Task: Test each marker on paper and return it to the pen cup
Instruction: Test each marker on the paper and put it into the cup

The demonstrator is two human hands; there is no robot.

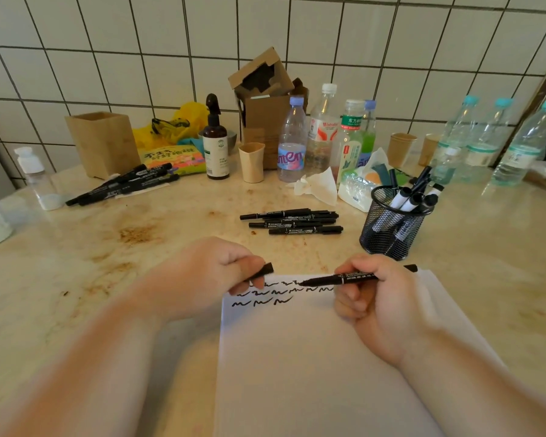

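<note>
A white sheet of paper [312,357] lies in front of me with three rows of black squiggles near its top edge. My right hand [382,307] grips a black marker [331,279], uncapped, its tip pointing left just above the top row. My left hand [208,272] pinches the marker's black cap [265,270] over the paper's upper left corner. A black mesh pen cup [394,228] stands beyond the paper to the right and holds several markers. Several capped black markers [292,220] lie in a pile behind the paper.
Another pile of black markers [123,184] lies at the far left beside a wooden box [101,143]. Along the tiled wall stand a brown spray bottle [215,146], a beige cup [252,162], cardboard boxes [265,99], several water bottles [292,140] and crumpled tissue [319,186].
</note>
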